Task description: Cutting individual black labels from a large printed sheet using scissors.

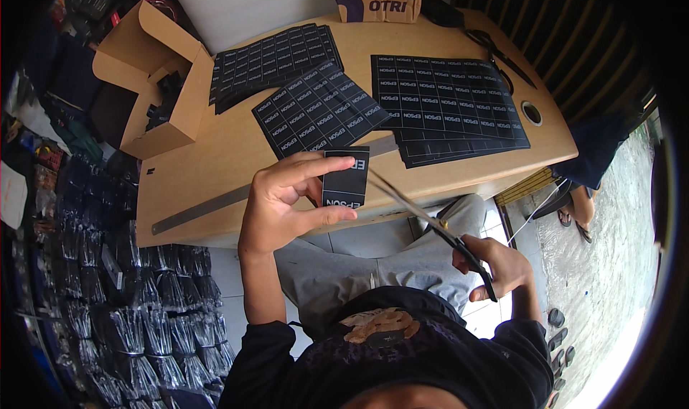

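Note:
My left hand (pixel 280 201) pinches a small black printed piece (pixel 344 178) between thumb and fingers, above the table's front edge. In my right hand (pixel 495 265) is a pair of long scissors (pixel 430 222), its blades pointing up and left toward the piece's right edge. Whether the blades touch the piece I cannot tell. Beyond lie black sheets printed in a grid: a tilted sheet (pixel 316 111) behind my left hand, a stack (pixel 452 104) on the right and another stack (pixel 276 53) at the back left. A steel ruler (pixel 208 206) lies flat, partly hidden behind my left hand.
An open cardboard box (pixel 183 125) with dark items inside stands at the table's left. At the back are a closed carton (pixel 377 1) and a second pair of scissors (pixel 502 53). Plastic-wrapped dark bundles (pixel 151 323) fill the left floor. Another person's feet (pixel 576 219) show at right.

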### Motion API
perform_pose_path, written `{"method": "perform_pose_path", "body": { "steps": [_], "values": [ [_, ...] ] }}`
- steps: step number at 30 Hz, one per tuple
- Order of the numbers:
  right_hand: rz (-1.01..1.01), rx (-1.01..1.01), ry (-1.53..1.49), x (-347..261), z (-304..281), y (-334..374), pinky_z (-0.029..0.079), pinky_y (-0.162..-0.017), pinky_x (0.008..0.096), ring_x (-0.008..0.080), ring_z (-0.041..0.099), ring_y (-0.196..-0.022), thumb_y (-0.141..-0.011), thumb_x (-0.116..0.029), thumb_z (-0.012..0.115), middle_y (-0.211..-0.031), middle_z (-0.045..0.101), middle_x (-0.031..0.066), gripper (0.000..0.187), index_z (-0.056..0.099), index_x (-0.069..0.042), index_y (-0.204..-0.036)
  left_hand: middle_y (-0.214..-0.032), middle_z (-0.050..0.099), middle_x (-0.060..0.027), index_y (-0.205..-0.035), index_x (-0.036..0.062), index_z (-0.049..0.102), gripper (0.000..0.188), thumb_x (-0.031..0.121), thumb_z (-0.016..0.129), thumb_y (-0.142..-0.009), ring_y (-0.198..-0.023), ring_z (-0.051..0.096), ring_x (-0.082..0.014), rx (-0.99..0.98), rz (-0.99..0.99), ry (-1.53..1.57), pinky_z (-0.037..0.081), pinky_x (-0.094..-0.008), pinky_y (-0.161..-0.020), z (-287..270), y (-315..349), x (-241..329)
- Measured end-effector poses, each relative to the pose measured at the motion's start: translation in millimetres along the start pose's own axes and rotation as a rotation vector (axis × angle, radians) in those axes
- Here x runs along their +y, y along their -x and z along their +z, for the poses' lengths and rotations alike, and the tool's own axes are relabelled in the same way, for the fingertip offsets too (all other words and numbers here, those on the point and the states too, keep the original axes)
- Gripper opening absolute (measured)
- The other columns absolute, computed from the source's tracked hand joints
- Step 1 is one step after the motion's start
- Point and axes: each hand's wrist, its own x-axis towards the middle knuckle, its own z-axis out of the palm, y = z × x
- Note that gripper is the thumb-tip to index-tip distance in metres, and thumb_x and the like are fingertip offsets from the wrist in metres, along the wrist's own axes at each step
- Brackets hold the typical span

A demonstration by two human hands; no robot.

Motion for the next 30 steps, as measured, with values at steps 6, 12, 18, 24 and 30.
{"method": "perform_pose_path", "body": {
  "steps": [6, 12, 18, 24, 30],
  "values": [
    [-0.056, -0.287, -0.197, -2.8, -9.3, 0.5, 0.049, -0.064, 0.032, 0.0212, 0.061, -0.074, -0.063, -0.056, 0.074, -0.084, 0.057, 0.0118, 0.074, 0.053, 0.005, -0.099, -0.088, 0.058, -0.0057, -0.109, -0.0064, 0.06, 0.059, -0.011, 0.08, -0.054, -0.066, 0.055, -0.0065, -0.108, -0.054, 0.038, 0.046, -0.0184, -0.059, -8.6, 3.7, -6.8],
    [-0.091, -0.453, -0.287, -5.8, -20.6, -11.9, 0.044, -0.059, 0.031, 0.0189, 0.051, -0.064, -0.067, -0.053, 0.073, -0.084, 0.053, 0.0111, 0.07, 0.055, 0.009, -0.093, -0.091, 0.059, -0.0047, -0.109, -0.0035, 0.062, 0.063, -0.006, 0.083, -0.051, -0.061, 0.048, -0.0033, -0.21, -0.145, 0.021, 0.041, -0.0164, -0.055, -9.8, 8.0, -5.3],
    [-0.147, -0.545, -0.331, -5.9, -19.7, -25.1, 0.039, -0.052, 0.0261, 0.0123, 0.048, -0.058, -0.07, -0.058, 0.069, -0.074, 0.047, 0.0036, 0.074, 0.052, 0.008, -0.099, -0.098, 0.06, -0.0068, -0.109, -0.0024, 0.062, 0.061, -0.006, 0.083, -0.052, -0.071, 0.053, -0.0042, -0.27, -0.187, 0.109, 0.043, -0.0161, -0.056, 1.4, 6.8, -7.4],
    [-0.146, -0.561, -0.386, -1.7, -18.6, -30.6, 0.034, -0.048, 0.0227, 0.0076, 0.043, -0.055, -0.07, -0.062, 0.065, -0.066, 0.042, -0.0017, 0.078, 0.052, 0.009, -0.098, -0.104, 0.06, -0.0088, -0.11, -0.0015, 0.062, 0.06, -0.007, 0.082, -0.053, -0.082, 0.06, -0.0081, -0.28, -0.258, 0.121, 0.049, -0.0168, -0.06, 7.3, 7.0, -5.7],
    [-0.161, -0.549, -0.368, -6.6, -18.0, -32.3, 0.035, -0.049, 0.0242, 0.0087, 0.044, -0.054, -0.071, -0.065, 0.063, -0.065, 0.042, -0.0011, 0.08, 0.053, 0.011, -0.096, -0.105, 0.06, -0.0092, -0.11, -0.0008, 0.062, 0.06, -0.006, 0.082, -0.054, -0.08, 0.061, -0.0082, -0.289, -0.242, 0.078, 0.05, -0.0171, -0.059, 9.3, 5.7, -1.8]
  ]
}}
